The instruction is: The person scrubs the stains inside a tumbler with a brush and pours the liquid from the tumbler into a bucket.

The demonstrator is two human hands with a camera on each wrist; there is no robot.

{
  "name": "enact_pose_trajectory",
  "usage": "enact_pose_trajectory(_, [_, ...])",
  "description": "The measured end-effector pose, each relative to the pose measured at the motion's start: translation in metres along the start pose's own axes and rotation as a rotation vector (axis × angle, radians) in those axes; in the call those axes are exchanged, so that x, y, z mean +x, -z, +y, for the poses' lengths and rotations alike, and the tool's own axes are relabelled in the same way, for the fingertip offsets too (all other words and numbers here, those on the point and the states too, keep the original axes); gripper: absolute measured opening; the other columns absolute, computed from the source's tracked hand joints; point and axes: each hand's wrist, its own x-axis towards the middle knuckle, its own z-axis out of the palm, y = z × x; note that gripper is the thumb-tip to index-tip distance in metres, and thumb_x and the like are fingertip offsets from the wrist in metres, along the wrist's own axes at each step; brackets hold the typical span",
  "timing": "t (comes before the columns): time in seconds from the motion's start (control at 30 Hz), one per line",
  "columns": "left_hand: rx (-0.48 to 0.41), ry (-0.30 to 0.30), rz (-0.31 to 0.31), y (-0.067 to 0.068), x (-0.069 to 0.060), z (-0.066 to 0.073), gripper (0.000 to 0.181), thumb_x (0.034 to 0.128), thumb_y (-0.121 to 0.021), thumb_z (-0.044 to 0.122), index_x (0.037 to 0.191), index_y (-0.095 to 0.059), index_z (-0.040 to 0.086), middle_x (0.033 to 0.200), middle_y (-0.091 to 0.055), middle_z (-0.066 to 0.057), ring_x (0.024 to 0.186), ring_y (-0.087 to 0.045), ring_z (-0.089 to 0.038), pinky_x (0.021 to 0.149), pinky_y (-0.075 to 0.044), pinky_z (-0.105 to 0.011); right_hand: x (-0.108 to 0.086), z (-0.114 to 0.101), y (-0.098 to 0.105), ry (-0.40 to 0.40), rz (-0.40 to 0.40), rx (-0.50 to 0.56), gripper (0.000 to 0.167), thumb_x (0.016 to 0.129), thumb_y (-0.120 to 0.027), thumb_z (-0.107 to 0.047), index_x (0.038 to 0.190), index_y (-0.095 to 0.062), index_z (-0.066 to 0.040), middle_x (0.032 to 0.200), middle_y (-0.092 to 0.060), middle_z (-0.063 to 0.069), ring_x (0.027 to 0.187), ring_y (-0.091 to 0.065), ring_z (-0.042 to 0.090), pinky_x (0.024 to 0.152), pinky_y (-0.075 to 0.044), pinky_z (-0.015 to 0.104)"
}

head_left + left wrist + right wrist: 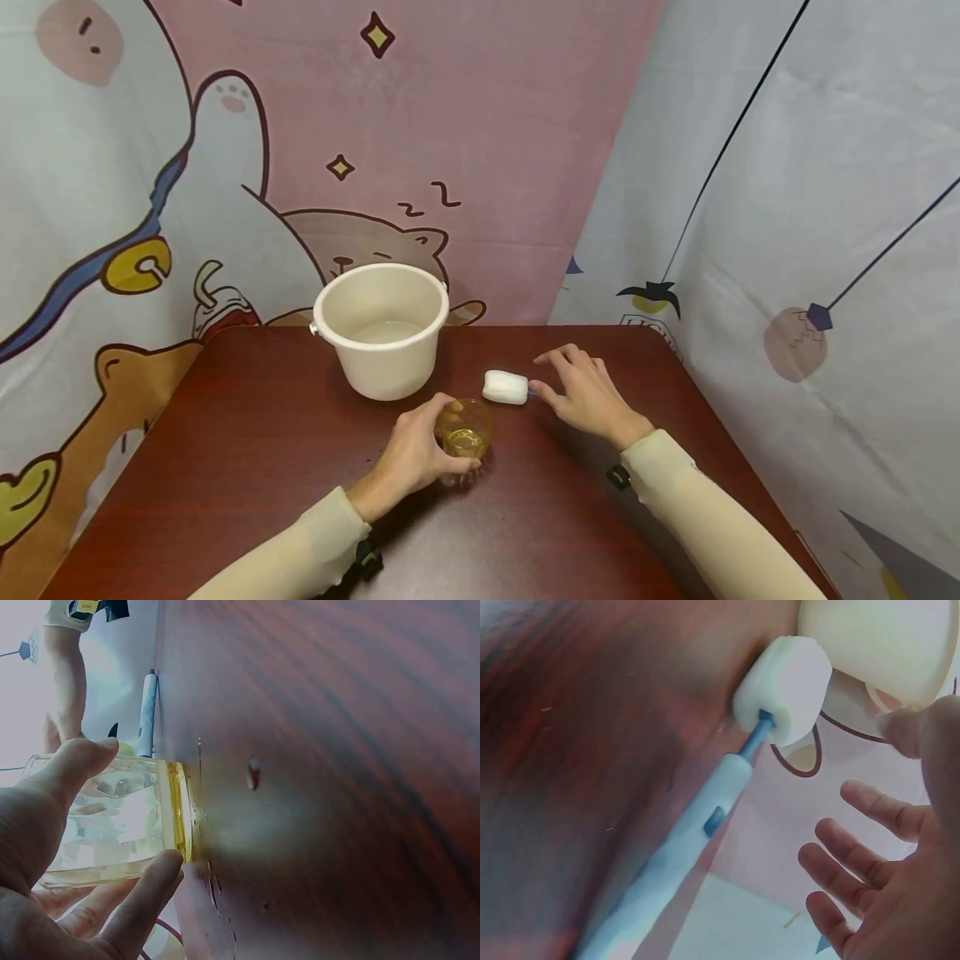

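Note:
An amber-tinted clear glass cup [474, 417] stands at the middle of the table. My left hand [408, 450] grips its side, thumb and fingers around the wall, as the left wrist view shows of the cup [120, 825]. A sponge brush [506, 387] with a white head and pale blue handle lies on the table to the right of the cup. Above its handle hovers my right hand [588, 396], fingers spread. In the right wrist view, the brush [682, 825] is apart from this hand's fingers [840, 866], and nothing is held.
A cream bucket [386, 367] stands at the back left of the table, with what looks like water inside. Water drops [254, 774] dot the dark red table [247, 467] near the cup. Printed curtains [510, 125] hang behind and to the right.

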Motion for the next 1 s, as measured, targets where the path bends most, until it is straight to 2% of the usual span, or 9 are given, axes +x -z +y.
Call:
enact_pose_trajectory(0.23, [0.012,-0.005,0.004,0.001,0.001,0.000,0.080,0.0629,-0.118,0.032,0.127,-0.072,0.019,0.121,-0.086,0.000,0.114,-0.082,-0.023,0.099,-0.068,-0.045,0.019,-0.015,0.002,0.044,0.031,0.008,0.061,0.115,-0.068,-0.061,0.160,-0.067,-0.019,0.159,-0.064,0.014,0.149,-0.063,0.040,0.128,-0.042,0.068])
enact_pose_trajectory(0.37, [0.015,-0.017,0.005,0.002,0.002,0.000,0.080,0.0629,-0.118,0.031,0.128,-0.072,0.018,0.121,-0.086,0.000,0.114,-0.082,-0.023,0.098,-0.068,-0.044,0.030,-0.027,0.005,0.062,0.020,0.015,0.068,0.115,-0.063,-0.065,0.165,-0.063,-0.019,0.169,-0.059,0.012,0.159,-0.057,0.040,0.135,-0.037,0.070])
enact_pose_trajectory(0.6, [0.016,-0.021,0.011,0.003,0.002,0.001,0.079,0.0630,-0.118,0.030,0.127,-0.072,0.018,0.119,-0.086,0.000,0.111,-0.082,-0.023,0.096,-0.068,-0.043,0.050,-0.043,0.010,0.107,0.019,0.013,0.069,0.116,-0.060,-0.066,0.170,-0.058,-0.023,0.177,-0.054,0.012,0.164,-0.052,0.043,0.138,-0.033,0.072])
enact_pose_trajectory(0.83, [0.010,-0.016,0.009,0.002,0.001,0.002,0.079,0.0633,-0.118,0.029,0.126,-0.072,0.019,0.117,-0.086,-0.001,0.109,-0.082,-0.023,0.094,-0.068,-0.043,0.065,-0.055,0.014,0.152,0.010,0.005,0.069,0.116,-0.058,-0.064,0.172,-0.056,-0.023,0.182,-0.050,0.014,0.174,-0.041,0.036,0.144,-0.024,0.070])
enact_pose_trajectory(1.0, [0.013,-0.019,0.006,0.001,0.001,0.002,0.079,0.0626,-0.118,0.030,0.126,-0.072,0.018,0.117,-0.086,-0.001,0.108,-0.082,-0.023,0.094,-0.068,-0.043,0.073,-0.061,0.015,0.181,-0.002,-0.017,0.072,0.117,-0.055,-0.065,0.176,-0.051,-0.025,0.186,-0.045,0.012,0.179,-0.034,0.037,0.146,-0.018,0.069])
